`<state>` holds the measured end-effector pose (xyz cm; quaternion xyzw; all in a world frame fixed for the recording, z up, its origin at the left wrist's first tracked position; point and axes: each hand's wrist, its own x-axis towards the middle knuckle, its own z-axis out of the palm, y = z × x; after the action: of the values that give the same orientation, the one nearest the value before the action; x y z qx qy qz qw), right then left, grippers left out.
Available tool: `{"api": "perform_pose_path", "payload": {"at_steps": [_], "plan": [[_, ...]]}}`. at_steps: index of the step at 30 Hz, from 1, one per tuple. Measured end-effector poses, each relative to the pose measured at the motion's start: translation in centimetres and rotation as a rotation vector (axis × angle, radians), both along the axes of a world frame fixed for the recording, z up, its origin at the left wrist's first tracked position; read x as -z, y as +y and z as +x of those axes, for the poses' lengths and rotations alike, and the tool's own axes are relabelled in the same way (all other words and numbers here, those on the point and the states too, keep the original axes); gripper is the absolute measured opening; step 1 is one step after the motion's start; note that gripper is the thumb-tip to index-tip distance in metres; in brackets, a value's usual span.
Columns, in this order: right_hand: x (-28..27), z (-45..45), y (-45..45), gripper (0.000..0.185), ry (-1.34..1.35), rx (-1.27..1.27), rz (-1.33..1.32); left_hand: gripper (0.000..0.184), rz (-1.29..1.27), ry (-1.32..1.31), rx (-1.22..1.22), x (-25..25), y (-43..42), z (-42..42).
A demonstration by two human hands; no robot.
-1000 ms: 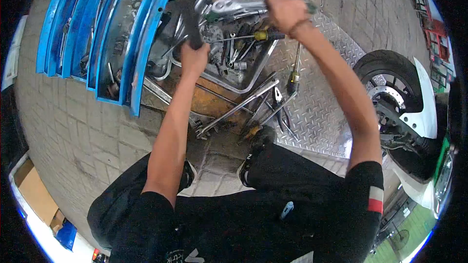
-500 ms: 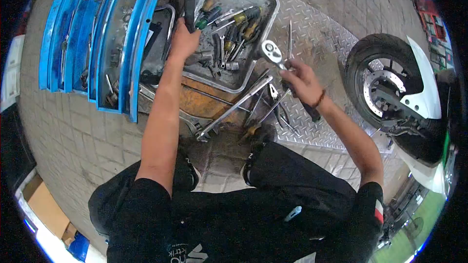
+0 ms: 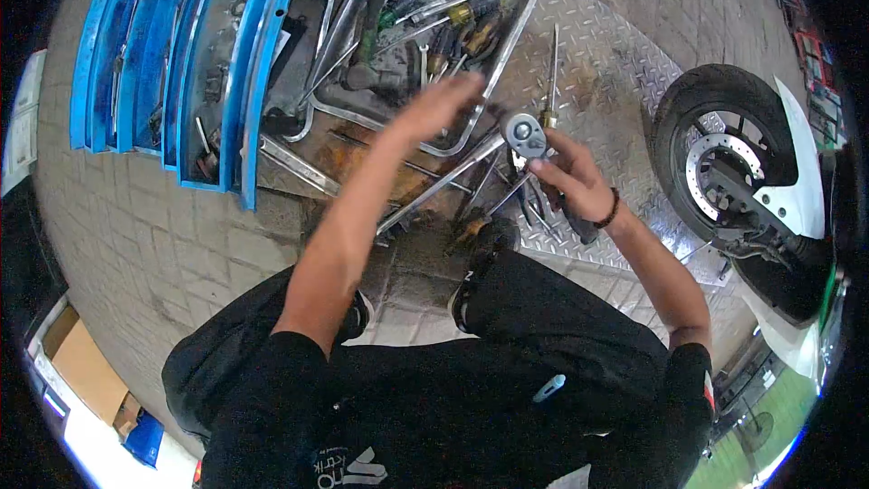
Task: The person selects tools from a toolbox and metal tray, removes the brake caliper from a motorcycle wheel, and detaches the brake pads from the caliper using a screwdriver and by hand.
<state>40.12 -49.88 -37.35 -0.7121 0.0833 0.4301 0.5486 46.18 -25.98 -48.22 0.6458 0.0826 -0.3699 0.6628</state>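
My right hand (image 3: 577, 181) is closed around the handle of a ratchet wrench (image 3: 525, 135), whose round silver head points up and left. My left hand (image 3: 441, 109), slightly blurred, reaches across the near part of a metal tray (image 3: 530, 0) with its fingers stretched out and nothing visible in them. Inside the tray lie several screwdrivers (image 3: 460, 14), a small wrench (image 3: 424, 63) and a dark-handled hammer-like tool (image 3: 371, 36). My left forearm covers part of the tray's near edge. Pliers (image 3: 527, 204) and a long metal bar (image 3: 444, 183) lie just below my hands.
A blue tiered toolbox (image 3: 258, 81) stands at the left beside a smaller tray (image 3: 303, 118). A screwdriver (image 3: 553, 72) lies on the diamond-pattern metal plate (image 3: 606, 81). To the right is a motorcycle wheel (image 3: 674, 118) with a brake disc.
My left hand has let go of the dark handle and moved right across the tray. The ratchet has turned in my right hand, its round head now facing up, slightly lower and to the right.
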Motion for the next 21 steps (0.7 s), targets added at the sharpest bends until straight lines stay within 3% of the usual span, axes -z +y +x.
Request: {"api": "perform_pose_path", "payload": {"at_steps": [2,3,4,5,6,10,12,16,18,20,21], "plan": [[0.5,-0.2,-0.2,0.041,-0.006,0.111,0.188,0.042,-0.441,0.146,-0.167,1.1,-4.9,-3.3],[0.9,-0.2,-0.7,0.040,-0.021,0.109,0.195,0.042,-0.439,0.152,-0.168,1.4,-6.2,-4.3],[1.4,-0.3,-1.2,0.040,-0.036,0.107,0.202,0.037,-0.561,0.217,-0.336,1.5,-7.1,-5.1],[1.5,-0.3,-1.9,0.039,0.077,0.110,0.274,0.032,-0.682,0.278,-0.506,1.6,-7.6,-5.7],[1.3,-0.1,-2.1,0.039,0.188,0.110,0.343,0.032,-0.685,0.275,-0.511,1.0,-7.8,-6.1],[1.7,-2.2,-0.9,0.034,-0.175,0.134,-0.055,0.027,-0.582,0.312,-0.456,-1.3,-8.2,-6.0],[1.8,-2.3,-0.8,0.031,-0.252,0.108,-0.048,0.034,-0.533,0.226,-0.395,-0.6,-8.2,-5.8],[1.1,-1.4,-0.1,0.025,-0.549,-0.014,-0.097,0.028,-0.412,0.152,-0.558,-1.5,-8.7,-4.2],[-1.3,-1.0,0.4,0.026,-0.637,-0.151,-0.125,0.026,-0.381,0.363,-0.714,-0.9,-5.5,-0.8],[-3.2,-0.7,1.4,0.028,-0.737,-0.288,-0.159,0.030,-0.207,0.120,-0.912,2.0,-1.6,1.2],[-3.8,-0.6,2.6,0.030,-0.770,-0.282,-0.101,0.031,-0.011,-0.141,-0.779,4.9,0.4,2.5]]}}
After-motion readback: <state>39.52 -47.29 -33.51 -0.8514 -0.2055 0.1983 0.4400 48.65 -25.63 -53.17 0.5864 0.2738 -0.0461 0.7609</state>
